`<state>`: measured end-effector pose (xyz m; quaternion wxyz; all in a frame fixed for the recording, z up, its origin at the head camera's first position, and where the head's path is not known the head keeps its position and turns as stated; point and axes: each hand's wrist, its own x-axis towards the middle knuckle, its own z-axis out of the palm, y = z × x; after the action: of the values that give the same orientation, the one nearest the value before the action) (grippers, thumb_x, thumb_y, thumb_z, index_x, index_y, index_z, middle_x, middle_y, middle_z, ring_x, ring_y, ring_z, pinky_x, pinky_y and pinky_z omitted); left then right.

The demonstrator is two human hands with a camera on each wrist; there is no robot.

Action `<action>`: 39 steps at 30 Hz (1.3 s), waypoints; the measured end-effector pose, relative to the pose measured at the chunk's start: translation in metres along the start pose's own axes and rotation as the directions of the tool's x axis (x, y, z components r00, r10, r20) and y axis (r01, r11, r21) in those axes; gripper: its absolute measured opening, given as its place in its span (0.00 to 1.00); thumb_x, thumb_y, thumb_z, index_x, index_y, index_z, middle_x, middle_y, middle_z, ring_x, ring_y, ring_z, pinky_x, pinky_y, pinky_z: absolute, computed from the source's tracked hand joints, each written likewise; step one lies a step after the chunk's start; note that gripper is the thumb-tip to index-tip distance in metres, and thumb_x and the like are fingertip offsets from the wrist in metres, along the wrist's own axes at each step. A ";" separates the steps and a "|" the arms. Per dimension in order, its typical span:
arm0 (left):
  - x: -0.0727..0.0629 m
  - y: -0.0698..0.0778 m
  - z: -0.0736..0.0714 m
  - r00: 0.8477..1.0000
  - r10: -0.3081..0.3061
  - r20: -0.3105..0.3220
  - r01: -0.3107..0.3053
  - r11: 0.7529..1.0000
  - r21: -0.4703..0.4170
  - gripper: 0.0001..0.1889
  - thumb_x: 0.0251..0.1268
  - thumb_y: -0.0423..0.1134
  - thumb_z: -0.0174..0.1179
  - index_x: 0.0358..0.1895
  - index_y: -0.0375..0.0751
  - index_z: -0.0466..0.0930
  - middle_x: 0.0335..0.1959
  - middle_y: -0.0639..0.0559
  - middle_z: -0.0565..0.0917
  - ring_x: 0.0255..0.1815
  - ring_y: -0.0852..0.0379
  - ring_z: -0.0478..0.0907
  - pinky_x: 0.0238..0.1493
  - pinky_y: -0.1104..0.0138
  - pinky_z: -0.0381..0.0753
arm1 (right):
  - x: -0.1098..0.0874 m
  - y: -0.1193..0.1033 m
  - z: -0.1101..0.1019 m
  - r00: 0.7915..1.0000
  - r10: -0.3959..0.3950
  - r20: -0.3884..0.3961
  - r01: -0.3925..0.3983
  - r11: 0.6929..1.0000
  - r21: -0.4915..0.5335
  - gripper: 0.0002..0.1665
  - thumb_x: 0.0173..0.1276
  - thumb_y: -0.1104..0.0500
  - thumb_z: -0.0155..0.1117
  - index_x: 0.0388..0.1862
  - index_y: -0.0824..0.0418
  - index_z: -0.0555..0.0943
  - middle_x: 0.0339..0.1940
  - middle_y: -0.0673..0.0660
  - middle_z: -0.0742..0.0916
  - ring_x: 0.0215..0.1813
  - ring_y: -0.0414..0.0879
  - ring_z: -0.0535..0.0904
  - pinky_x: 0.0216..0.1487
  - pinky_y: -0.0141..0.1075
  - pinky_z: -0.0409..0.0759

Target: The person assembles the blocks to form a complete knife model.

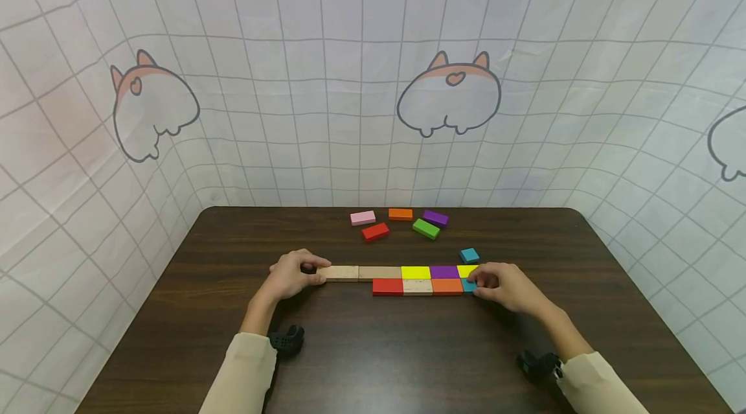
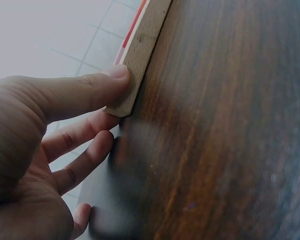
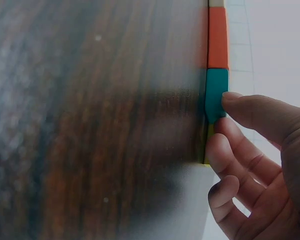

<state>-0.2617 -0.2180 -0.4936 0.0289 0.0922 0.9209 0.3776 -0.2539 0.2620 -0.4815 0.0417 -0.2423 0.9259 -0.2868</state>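
Observation:
Two rows of flat blocks lie against each other on the table. From left to right the back row has two plain wooden blocks, then a yellow, a purple and another yellow block. The front row runs red, plain wood, orange and blue. My left hand pinches the back row's left end block between thumb and forefinger. At the opposite end, my right hand holds the blue block with thumb and forefinger, partly covering it and the yellow one.
Behind the rows lie loose blocks: pink, red, orange, purple and green. A single blue block lies just behind the right end. A grid-patterned curtain surrounds the dark table.

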 end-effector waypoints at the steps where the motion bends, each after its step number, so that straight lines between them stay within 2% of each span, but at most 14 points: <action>1: 0.000 0.000 0.000 1.000 0.000 0.001 0.000 1.000 -0.002 0.14 0.59 0.41 0.75 0.49 0.54 0.91 0.42 0.54 0.84 0.46 0.52 0.75 0.55 0.43 0.53 | 0.000 0.000 0.000 1.000 0.001 -0.001 -0.001 1.000 0.002 0.11 0.66 0.60 0.74 0.47 0.57 0.86 0.32 0.46 0.83 0.31 0.36 0.72 0.33 0.31 0.74; 13: 0.001 0.000 -0.002 1.000 0.011 -0.002 -0.011 1.000 -0.002 0.13 0.60 0.41 0.75 0.49 0.53 0.91 0.41 0.54 0.84 0.45 0.52 0.74 0.56 0.42 0.52 | 0.003 -0.001 -0.001 1.000 0.008 0.023 -0.008 1.000 0.013 0.11 0.66 0.59 0.74 0.47 0.57 0.86 0.32 0.46 0.82 0.31 0.37 0.72 0.33 0.30 0.73; 17: 0.001 0.000 -0.002 1.000 0.012 -0.004 -0.012 1.000 -0.004 0.13 0.59 0.40 0.75 0.49 0.54 0.91 0.41 0.54 0.84 0.46 0.52 0.74 0.57 0.40 0.52 | 0.006 -0.001 -0.008 0.999 0.014 0.033 -0.015 1.000 0.013 0.12 0.66 0.59 0.74 0.48 0.57 0.86 0.32 0.47 0.83 0.31 0.37 0.73 0.34 0.31 0.75; 20: 0.001 -0.001 -0.002 1.000 0.011 -0.004 -0.011 1.000 -0.005 0.13 0.60 0.40 0.75 0.49 0.54 0.91 0.42 0.54 0.84 0.46 0.52 0.74 0.57 0.40 0.52 | 0.013 -0.004 -0.016 1.000 0.023 0.008 -0.023 1.000 0.018 0.13 0.67 0.59 0.73 0.49 0.58 0.86 0.33 0.48 0.84 0.33 0.39 0.74 0.35 0.31 0.76; 26: 0.000 -0.002 -0.002 1.000 0.007 -0.001 -0.007 1.000 -0.006 0.14 0.60 0.40 0.74 0.49 0.53 0.91 0.41 0.54 0.84 0.45 0.52 0.74 0.56 0.40 0.52 | 0.038 -0.009 -0.025 0.996 0.061 -0.059 -0.055 0.994 0.094 0.15 0.70 0.60 0.70 0.54 0.62 0.85 0.38 0.54 0.87 0.35 0.44 0.79 0.36 0.34 0.79; 29: -0.001 -0.002 -0.001 1.000 0.008 0.000 -0.008 1.000 -0.006 0.14 0.60 0.40 0.74 0.49 0.53 0.91 0.41 0.54 0.84 0.45 0.52 0.74 0.55 0.41 0.52 | 0.054 -0.009 -0.024 0.995 0.066 -0.082 -0.055 0.990 0.127 0.18 0.71 0.58 0.70 0.57 0.61 0.83 0.44 0.58 0.88 0.39 0.46 0.81 0.40 0.36 0.81; 34: -0.001 -0.001 -0.001 1.000 0.007 0.004 -0.007 1.000 -0.004 0.14 0.60 0.41 0.74 0.50 0.53 0.91 0.42 0.54 0.84 0.46 0.52 0.74 0.54 0.43 0.53 | 0.082 -0.009 -0.016 0.993 0.082 -0.087 -0.068 0.985 0.158 0.24 0.70 0.56 0.71 0.63 0.60 0.81 0.53 0.64 0.87 0.44 0.51 0.82 0.45 0.41 0.83; 39: -0.001 -0.001 0.000 1.000 0.004 0.008 -0.004 1.000 -0.003 0.14 0.60 0.41 0.74 0.50 0.53 0.91 0.42 0.53 0.84 0.45 0.52 0.73 0.54 0.44 0.53 | 0.103 -0.006 -0.005 0.992 0.110 -0.067 -0.098 0.983 0.155 0.27 0.69 0.56 0.72 0.66 0.59 0.80 0.58 0.67 0.86 0.50 0.58 0.83 0.50 0.50 0.83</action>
<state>-0.2611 -0.2190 -0.4937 0.0320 0.0956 0.9201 0.3784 -0.3432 0.2113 -0.4671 0.0399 -0.1787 0.9138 -0.3626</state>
